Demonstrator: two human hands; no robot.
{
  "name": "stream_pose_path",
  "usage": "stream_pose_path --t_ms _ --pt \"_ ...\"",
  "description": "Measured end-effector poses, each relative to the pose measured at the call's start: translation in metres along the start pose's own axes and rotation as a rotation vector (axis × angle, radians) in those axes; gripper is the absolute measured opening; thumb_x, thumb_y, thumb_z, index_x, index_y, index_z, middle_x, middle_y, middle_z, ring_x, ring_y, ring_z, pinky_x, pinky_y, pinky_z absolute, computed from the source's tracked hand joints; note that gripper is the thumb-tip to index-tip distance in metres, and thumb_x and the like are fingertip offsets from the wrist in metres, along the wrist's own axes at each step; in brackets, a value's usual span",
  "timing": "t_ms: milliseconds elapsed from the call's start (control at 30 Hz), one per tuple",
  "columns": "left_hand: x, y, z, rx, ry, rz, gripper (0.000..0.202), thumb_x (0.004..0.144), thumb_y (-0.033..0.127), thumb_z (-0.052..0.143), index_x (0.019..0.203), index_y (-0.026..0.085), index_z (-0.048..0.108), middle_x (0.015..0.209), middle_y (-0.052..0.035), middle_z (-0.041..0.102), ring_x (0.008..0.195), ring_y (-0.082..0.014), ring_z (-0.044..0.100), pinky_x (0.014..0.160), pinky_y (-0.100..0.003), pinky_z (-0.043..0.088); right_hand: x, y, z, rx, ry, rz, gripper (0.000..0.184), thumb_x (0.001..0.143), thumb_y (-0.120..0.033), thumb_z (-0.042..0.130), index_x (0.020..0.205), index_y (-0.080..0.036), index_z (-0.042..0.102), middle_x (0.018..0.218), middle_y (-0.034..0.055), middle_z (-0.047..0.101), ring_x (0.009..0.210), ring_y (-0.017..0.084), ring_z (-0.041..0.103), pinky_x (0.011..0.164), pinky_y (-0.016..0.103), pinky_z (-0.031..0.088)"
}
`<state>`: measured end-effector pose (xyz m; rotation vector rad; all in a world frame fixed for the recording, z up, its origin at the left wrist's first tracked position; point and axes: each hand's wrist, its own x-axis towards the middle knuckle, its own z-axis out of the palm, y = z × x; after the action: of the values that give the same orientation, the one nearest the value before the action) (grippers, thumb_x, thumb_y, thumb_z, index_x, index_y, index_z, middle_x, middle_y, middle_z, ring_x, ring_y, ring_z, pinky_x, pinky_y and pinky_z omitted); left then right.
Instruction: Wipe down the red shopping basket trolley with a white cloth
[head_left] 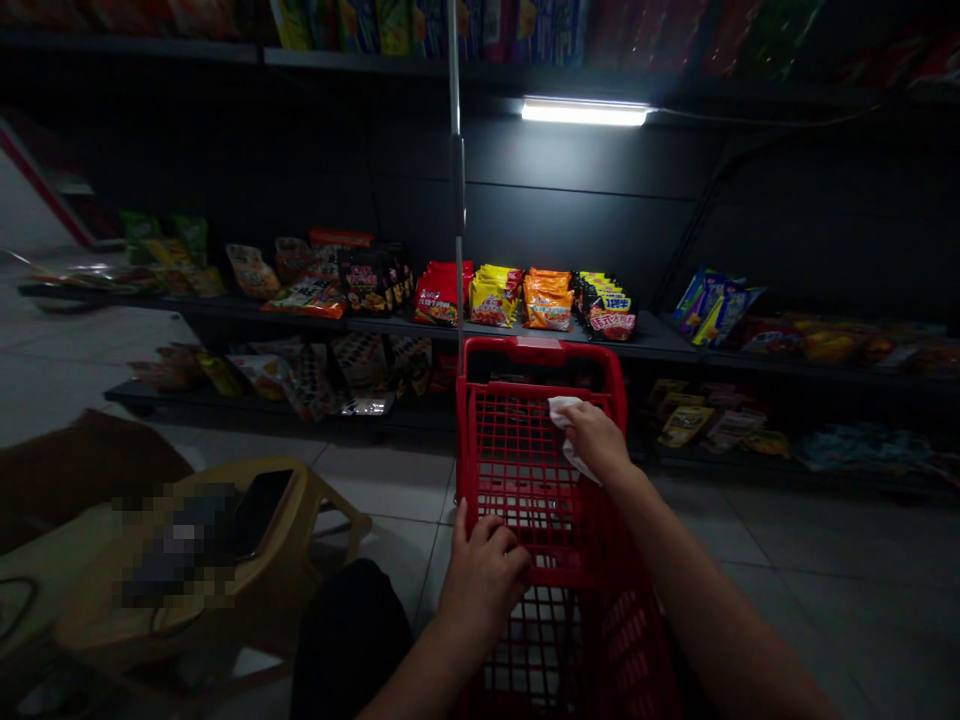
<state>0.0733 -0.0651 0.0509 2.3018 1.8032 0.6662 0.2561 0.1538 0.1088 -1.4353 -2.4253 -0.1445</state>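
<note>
A red plastic shopping cart (525, 480) with mesh panels stands in front of me. My right hand (596, 440) is closed around a crumpled white cloth (564, 408) and presses it against the upper right of the mesh. Part of the cloth hangs out below the fingers. Lower down, my left hand (487, 560) holds the cart's left edge, its fingers bent over the mesh. The thumb and the underside of that hand are hidden. The cart's lower right part is dark and partly behind my right forearm.
A dark shelf (660, 335) with snack packets (442, 292) lies behind the cart. A thin metal pole (455, 190) rises at the cart's left. To my left, a yellow stool (277, 540) carries a phone (262, 510) and a blurred-out item. A lit tube lamp (585, 112) hangs above.
</note>
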Motion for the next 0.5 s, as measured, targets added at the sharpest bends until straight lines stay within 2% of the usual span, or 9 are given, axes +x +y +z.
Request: stream_pose_path --t_ms 100,167,233,300,400,500 --pt "0.002 0.000 0.002 -0.016 0.019 0.006 0.010 0.080 0.034 0.076 0.087 0.030 0.071 0.095 0.0030 0.071 0.114 -0.0242 0.056 0.119 -0.066 0.004 -0.003 0.019 -0.008 -0.063 -0.010 0.112 0.028 0.093 -0.022 0.051 0.114 -0.021 0.068 0.105 0.0102 0.068 0.096 0.023 0.059 0.085 0.033 0.041" --pt "0.004 0.000 0.003 -0.020 0.034 0.012 0.009 0.082 0.036 0.075 0.087 0.030 0.072 0.095 0.0027 0.071 0.114 -0.0248 0.056 0.118 -0.067 0.004 0.002 0.012 -0.006 -0.050 0.038 0.055 0.026 0.092 -0.022 0.053 0.112 -0.024 0.070 0.108 0.0091 0.069 0.107 0.025 0.056 0.096 0.037 0.037" --pt "0.005 0.000 0.006 -0.013 0.045 0.019 0.009 0.082 0.038 0.074 0.088 0.031 0.072 0.095 0.0027 0.071 0.115 -0.0254 0.056 0.118 -0.068 0.004 0.013 -0.010 0.004 0.041 0.081 -0.095 0.027 0.091 -0.018 0.055 0.111 -0.026 0.071 0.113 0.0072 0.067 0.114 0.024 0.052 0.103 0.040 0.032" --pt "0.005 0.000 0.008 0.003 0.052 0.024 0.010 0.082 0.039 0.075 0.088 0.031 0.072 0.096 0.0025 0.071 0.116 -0.0261 0.056 0.118 -0.069 0.004 0.027 -0.039 0.018 0.159 0.085 -0.230 0.027 0.091 -0.015 0.055 0.109 -0.025 0.072 0.113 0.0075 0.066 0.111 0.022 0.054 0.103 0.038 0.034" --pt "0.003 -0.001 0.010 0.032 0.055 0.024 0.012 0.080 0.040 0.076 0.086 0.030 0.073 0.095 0.0010 0.071 0.115 -0.0269 0.057 0.118 -0.069 0.006 0.048 -0.079 0.037 0.259 0.085 -0.326 0.027 0.093 -0.015 0.054 0.113 -0.023 0.070 0.119 0.0088 0.064 0.109 0.021 0.057 0.098 0.035 0.041" --pt "0.000 -0.002 0.010 0.049 0.050 0.003 0.012 0.079 0.039 0.077 0.086 0.030 0.073 0.096 0.0004 0.071 0.113 -0.0265 0.058 0.118 -0.068 0.009 0.057 -0.096 0.044 0.348 0.098 -0.393 0.038 0.093 -0.014 0.055 0.129 -0.023 0.060 0.132 0.0081 0.059 0.118 0.019 0.056 0.099 0.032 0.042"
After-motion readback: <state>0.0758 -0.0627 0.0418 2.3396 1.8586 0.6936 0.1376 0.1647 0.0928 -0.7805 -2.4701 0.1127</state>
